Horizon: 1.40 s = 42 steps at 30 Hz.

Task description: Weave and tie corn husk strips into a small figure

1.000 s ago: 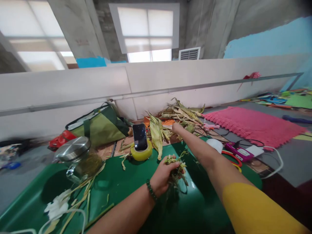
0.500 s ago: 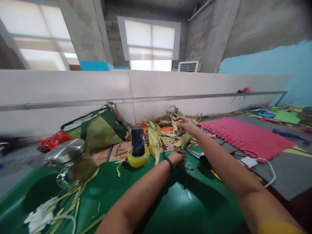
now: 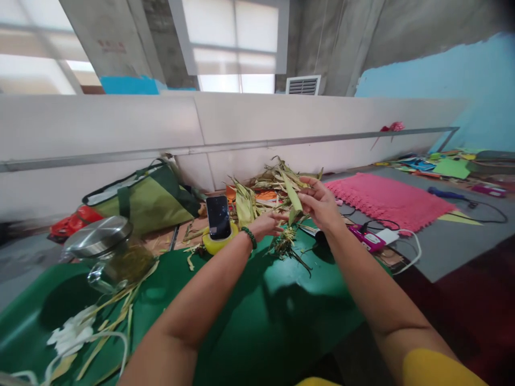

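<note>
A long pale-green strip of corn husk (image 3: 291, 192) is pinched upright between the thumb and fingers of my right hand (image 3: 322, 206). My left hand (image 3: 263, 225), with a green bead bracelet at the wrist, reaches across from the left, fingers stretched out and holding nothing that I can see. Just below its fingertips a tangled bunch of dry stems (image 3: 285, 242) lies on the green surface (image 3: 241, 300). Behind both hands is a heap of dried husks (image 3: 273, 177), and more husk leaves (image 3: 243, 206) stand left of them.
A phone (image 3: 218, 217) leans upright in a yellow tape roll (image 3: 215, 244). To the left are a lidded glass jug (image 3: 120, 262), a green bag (image 3: 156, 203) and white tissue (image 3: 72, 335). A pink fringed cloth (image 3: 390, 201) and a white charger with cable (image 3: 387, 236) lie right.
My right hand has come nearer and lower, now with a husk strip in it. My left hand has moved left and up, off the stem bunch. The view has tilted down.
</note>
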Motion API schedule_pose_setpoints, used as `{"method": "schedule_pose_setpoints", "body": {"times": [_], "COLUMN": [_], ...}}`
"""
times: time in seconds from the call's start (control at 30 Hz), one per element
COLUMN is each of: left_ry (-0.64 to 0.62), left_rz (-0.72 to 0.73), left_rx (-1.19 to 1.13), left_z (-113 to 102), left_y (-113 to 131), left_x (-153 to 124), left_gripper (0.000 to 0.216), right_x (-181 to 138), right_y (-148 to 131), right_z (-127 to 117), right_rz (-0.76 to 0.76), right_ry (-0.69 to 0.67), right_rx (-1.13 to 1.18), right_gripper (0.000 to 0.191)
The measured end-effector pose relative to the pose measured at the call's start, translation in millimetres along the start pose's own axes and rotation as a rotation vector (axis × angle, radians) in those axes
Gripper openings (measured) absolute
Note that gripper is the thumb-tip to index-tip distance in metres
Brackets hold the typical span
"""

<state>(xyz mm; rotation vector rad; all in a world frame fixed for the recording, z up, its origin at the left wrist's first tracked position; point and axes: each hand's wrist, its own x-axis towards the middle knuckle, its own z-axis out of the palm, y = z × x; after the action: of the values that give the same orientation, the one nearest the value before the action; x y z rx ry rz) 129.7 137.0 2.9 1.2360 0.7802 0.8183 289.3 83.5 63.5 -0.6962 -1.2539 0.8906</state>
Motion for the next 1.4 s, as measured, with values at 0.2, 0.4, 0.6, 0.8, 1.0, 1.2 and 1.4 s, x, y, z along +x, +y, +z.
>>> {"method": "schedule_pose_setpoints", "body": {"times": [0.2,0.4,0.6,0.8,1.0,1.2,1.4], "left_ry": [0.103,0.285,0.566,0.613,0.529,0.547,0.576], "left_rz": [0.053,0.151,0.145,0.153,0.167,0.185,0.123], "left_rx": [-0.246,-0.236,-0.255,-0.253,-0.351,-0.359,-0.144], "left_z": [-5,-26,-66,-76,-76,-74,-73], "left_y": [18,16,4,-12,-8,-12,-11], "left_x": [-37,-94,-132,-143,-151,-147,-149], "left_gripper": [0.046,0.029,0.027,0.027,0.031,0.017,0.025], "right_x": [-17,-35,-12,-9,-13,-42,-113], "right_y": [20,53,61,100,82,0,-39], "right_z": [23,70,67,63,53,5,-60], "right_rz": [0.013,0.004,0.142,0.322,0.308,0.329,0.514], "right_ry": [-0.140,-0.344,-0.552,-0.550,-0.593,-0.609,-0.860], "right_rx": [-0.030,-0.263,-1.290,-1.434,-1.207,-0.661,-0.865], "right_gripper": [0.049,0.039,0.025,0.017,0.023,0.033,0.025]}}
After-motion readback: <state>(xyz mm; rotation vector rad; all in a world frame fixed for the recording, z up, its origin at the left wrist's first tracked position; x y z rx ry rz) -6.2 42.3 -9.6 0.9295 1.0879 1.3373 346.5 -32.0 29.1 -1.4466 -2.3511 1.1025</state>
